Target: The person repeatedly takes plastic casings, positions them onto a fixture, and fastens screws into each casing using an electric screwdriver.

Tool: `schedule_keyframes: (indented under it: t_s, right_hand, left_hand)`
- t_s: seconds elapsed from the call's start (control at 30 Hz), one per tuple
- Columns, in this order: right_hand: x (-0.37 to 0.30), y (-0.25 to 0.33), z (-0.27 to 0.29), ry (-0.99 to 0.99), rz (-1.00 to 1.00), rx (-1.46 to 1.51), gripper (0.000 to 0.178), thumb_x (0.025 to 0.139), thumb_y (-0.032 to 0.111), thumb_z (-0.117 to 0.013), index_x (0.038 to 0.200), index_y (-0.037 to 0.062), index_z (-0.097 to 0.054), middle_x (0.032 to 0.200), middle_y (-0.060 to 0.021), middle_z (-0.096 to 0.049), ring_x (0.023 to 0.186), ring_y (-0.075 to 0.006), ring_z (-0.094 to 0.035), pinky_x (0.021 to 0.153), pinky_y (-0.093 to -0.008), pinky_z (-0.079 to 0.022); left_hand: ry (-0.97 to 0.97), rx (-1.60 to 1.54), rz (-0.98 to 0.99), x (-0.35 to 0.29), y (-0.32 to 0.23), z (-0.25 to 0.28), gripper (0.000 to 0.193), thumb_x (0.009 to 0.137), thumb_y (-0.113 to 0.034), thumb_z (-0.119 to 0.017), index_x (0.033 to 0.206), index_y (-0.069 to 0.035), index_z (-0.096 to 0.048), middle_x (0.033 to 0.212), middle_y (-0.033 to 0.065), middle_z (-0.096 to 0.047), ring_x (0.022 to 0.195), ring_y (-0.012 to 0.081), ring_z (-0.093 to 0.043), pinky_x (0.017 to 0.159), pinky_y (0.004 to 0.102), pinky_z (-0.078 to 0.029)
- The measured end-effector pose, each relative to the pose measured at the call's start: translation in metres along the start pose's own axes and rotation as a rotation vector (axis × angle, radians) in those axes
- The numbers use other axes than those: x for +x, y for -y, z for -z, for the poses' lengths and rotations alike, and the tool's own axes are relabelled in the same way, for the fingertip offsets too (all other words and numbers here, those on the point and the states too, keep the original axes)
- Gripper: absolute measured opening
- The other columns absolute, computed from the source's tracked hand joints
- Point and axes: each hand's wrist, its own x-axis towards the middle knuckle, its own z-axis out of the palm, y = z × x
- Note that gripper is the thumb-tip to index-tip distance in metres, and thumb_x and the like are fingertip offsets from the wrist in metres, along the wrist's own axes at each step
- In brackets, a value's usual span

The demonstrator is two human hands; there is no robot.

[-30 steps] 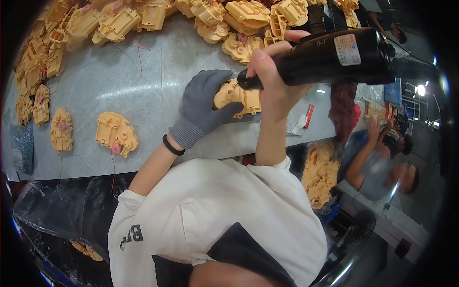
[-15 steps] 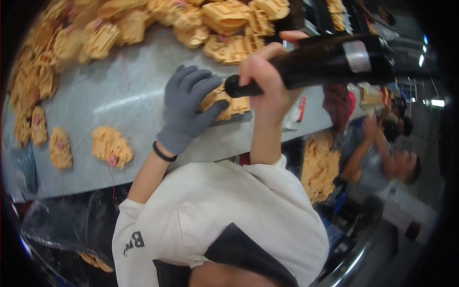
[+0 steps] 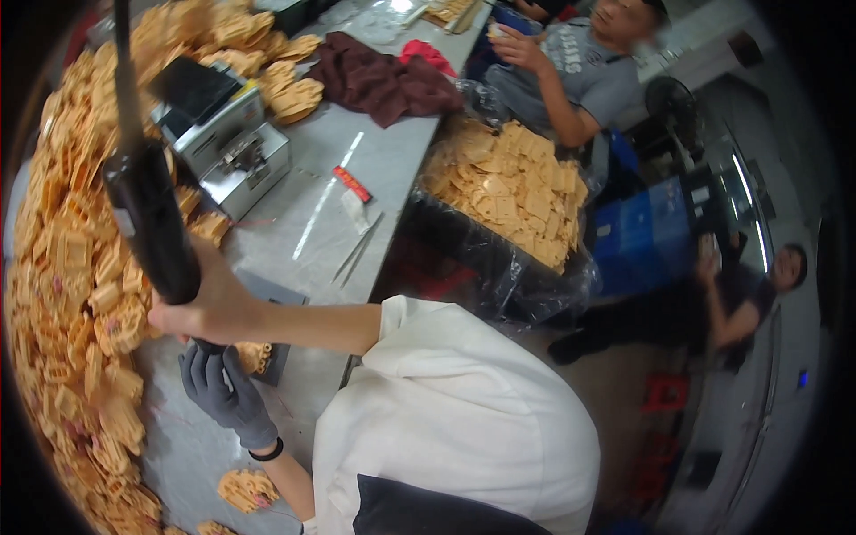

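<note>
Black tool: a long dark cylindrical power tool (image 3: 147, 214) stands nearly upright, rising from the right hand toward the upper left; a thin black cord or rod runs on from its top to the frame edge.
Right hand: the bare right hand (image 3: 201, 312) is closed in a fist around the tool's lower end, arm stretched out over the table.
Left hand: the left hand (image 3: 223, 392), in a grey knit glove with a black wristband, lies just below the right hand, fingers curled loosely downward; how far it is open cannot be told.
Workpiece: a small tan plastic moulded part (image 3: 254, 355) sits just right of the gloved fingers on a dark pad; whether the glove touches it is hidden by the right hand.
Nearby parts: heaps of the same tan mouldings (image 3: 76, 285) lie left of both hands; one loose piece (image 3: 247, 489) lies below the left hand.
Table: grey tabletop (image 3: 312, 214) reaches away above the hands, with a metal box machine (image 3: 227, 147) above the right hand.
Hard to make out: the tool's tip is covered by the fist; the left edge is dark and blurred.
</note>
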Motion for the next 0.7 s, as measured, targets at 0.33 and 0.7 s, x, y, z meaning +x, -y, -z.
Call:
schedule_keyframes:
  t_s: [0.33, 0.7]
  right_hand:
    - [-0.014, 0.003, -0.003, -0.139, 0.023, -0.004, 0.079, 0.064, -0.003, -0.059, 0.136, 0.0052, -0.026, 0.073, -0.0082, -0.052, 0.048, -0.0151, -0.056, 0.043, -0.0287, -0.046]
    - [-0.023, 0.003, -0.002, -0.063, 0.15, -0.09, 0.072, 0.065, -0.001, -0.057, 0.132, 0.0016, -0.031, 0.078, -0.0036, -0.049, 0.056, -0.0086, -0.052, 0.05, -0.0249, -0.045]
  left_hand:
    - [-0.006, -0.298, 0.129, -0.016, 0.015, -0.009, 0.018, 0.09, -0.007, -0.055, 0.101, 0.006, -0.061, 0.105, 0.015, -0.057, 0.096, 0.0259, -0.056, 0.084, 0.0347, -0.045]
    - [-0.04, -0.283, -0.017, -0.016, -0.013, -0.005, 0.017, 0.091, -0.005, -0.053, 0.1, 0.006, -0.061, 0.094, 0.0125, -0.057, 0.086, 0.0237, -0.056, 0.076, 0.0328, -0.047]
